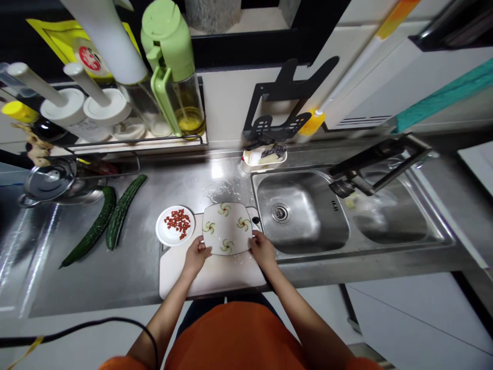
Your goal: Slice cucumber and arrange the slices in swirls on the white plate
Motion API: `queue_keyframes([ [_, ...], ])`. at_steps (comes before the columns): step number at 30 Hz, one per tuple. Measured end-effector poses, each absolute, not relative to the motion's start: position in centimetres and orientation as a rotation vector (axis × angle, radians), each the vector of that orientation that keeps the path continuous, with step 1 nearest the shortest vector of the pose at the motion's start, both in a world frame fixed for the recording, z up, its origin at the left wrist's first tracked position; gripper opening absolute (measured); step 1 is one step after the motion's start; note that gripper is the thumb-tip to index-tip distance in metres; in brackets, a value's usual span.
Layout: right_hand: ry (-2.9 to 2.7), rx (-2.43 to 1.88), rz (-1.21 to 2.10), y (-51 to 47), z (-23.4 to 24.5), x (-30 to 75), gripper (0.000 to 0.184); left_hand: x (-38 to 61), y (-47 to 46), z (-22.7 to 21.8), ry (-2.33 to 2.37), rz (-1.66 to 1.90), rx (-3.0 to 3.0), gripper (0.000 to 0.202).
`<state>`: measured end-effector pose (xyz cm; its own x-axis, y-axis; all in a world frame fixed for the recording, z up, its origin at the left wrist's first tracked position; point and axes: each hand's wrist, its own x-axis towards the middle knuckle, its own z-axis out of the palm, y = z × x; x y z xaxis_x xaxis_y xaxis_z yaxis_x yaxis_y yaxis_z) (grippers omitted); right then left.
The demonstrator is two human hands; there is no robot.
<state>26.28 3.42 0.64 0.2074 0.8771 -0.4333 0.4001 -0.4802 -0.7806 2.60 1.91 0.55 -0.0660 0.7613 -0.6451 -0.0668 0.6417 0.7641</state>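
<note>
Steel gleams along a kitchen bench (127, 280), with a double sink (308, 210) let into its right part and seasoning jars (106, 113) racked above its back edge, as a person in an orange shirt handles a square plate (226, 228) patterned with green swirls. Both sets of fingers grasp it: the left hand (196, 255) pinches the near left corner, the right hand (264, 251) the near right side. The plate is over the far half of a chopping board (219, 282), which lies by the bench's front edge; whether plate and board touch cannot be told. At the board's far left corner is a round dish (159, 229) of chopped red pieces (177, 222), close beside the square plate. Two cucumbers (111, 226) lie farther toward the bench's left end. By all appearances the step in hand is positioning the plate; the next move calls for an even two-handed grip, the plate level and clear of the dish's rim.
</note>
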Motion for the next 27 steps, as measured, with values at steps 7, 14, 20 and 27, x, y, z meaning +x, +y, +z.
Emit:
queue_keyframes([
  [7, -1.074, -1.909, 1.272, 3.6, 0.8, 26.0, 0.020, 2.9, 1.9, 0.7, 1.414, 0.798, 0.548, 0.052],
  [14, -0.974, -1.844, 1.344, 3.6, 1.3, 25.8, 0.020, 2.8, 2.4, 2.3, 1.449, 0.802, 0.545, 0.048],
  [20, -0.879, -1.748, 1.440, 4.1, 2.4, 25.2, 0.021, 2.0, 2.3, 3.7, 1.432, 0.853, 0.546, 0.042],
  [27, -0.798, -1.631, 1.548, 4.9, 4.4, 23.9, 0.024, 0.6, 1.9, 6.1, 1.387, 0.886, 0.544, 0.043],
])
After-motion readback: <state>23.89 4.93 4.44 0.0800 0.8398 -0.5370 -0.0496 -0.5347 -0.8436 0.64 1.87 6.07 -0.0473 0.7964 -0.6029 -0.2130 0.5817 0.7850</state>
